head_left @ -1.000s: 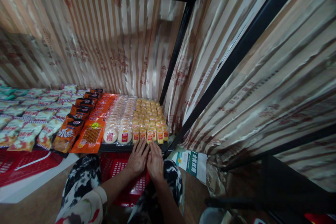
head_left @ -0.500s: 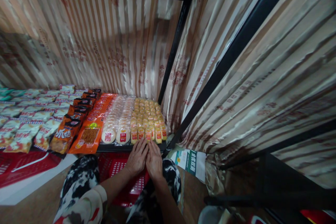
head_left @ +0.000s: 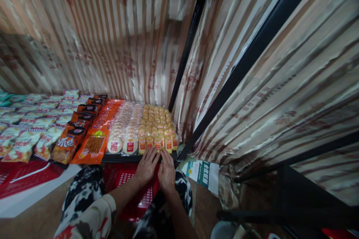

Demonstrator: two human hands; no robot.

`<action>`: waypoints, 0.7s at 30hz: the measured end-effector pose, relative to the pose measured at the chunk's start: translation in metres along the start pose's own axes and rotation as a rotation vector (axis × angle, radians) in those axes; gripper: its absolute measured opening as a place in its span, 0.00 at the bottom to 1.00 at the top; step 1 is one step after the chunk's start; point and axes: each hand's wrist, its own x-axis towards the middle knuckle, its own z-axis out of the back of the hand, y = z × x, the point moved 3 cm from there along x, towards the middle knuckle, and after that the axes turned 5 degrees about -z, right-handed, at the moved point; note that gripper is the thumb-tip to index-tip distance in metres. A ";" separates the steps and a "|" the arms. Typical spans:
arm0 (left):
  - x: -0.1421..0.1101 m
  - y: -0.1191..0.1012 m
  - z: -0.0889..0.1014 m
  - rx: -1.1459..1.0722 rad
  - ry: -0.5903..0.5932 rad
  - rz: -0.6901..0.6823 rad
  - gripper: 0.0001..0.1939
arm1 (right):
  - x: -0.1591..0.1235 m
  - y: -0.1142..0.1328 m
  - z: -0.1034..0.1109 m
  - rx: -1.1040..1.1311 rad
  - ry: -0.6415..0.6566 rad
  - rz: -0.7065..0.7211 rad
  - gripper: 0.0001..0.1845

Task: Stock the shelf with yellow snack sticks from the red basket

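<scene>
My left hand reaches to the front of a block of small yellow wrapped cakes with red labels, set in rows at the shelf's right end. Its fingers are stretched forward, with their tips at the front row. Beside it, my right hand also has its fingers extended to the same row. The fingertips seem to touch the front packs, partly covering them. Neither hand is wrapped round anything. Immediately left of the cakes stand two rows of round white wrapped pastries with red labels.
Orange snack-stick bags, orange-black snack bags and pale snack packs fill the shelf leftward. A red basket stands below, between my knees. Black metal posts and a striped curtain bound the shelf behind and right.
My two hands have moved slightly apart, the right one shifting a little rightward. The fingers remain at the front row of cakes, and the view has shifted slightly.
</scene>
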 end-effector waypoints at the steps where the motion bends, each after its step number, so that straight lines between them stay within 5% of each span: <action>1: 0.000 0.000 0.000 -0.001 -0.001 -0.001 0.19 | -0.001 -0.001 0.000 0.001 -0.002 0.003 0.28; 14: -0.004 0.001 0.003 -0.048 0.018 0.003 0.20 | 0.002 0.003 -0.007 -0.026 0.050 -0.010 0.28; 21: -0.014 0.008 0.010 -0.033 -0.009 0.122 0.25 | 0.008 0.006 -0.005 -0.117 -0.002 -0.006 0.25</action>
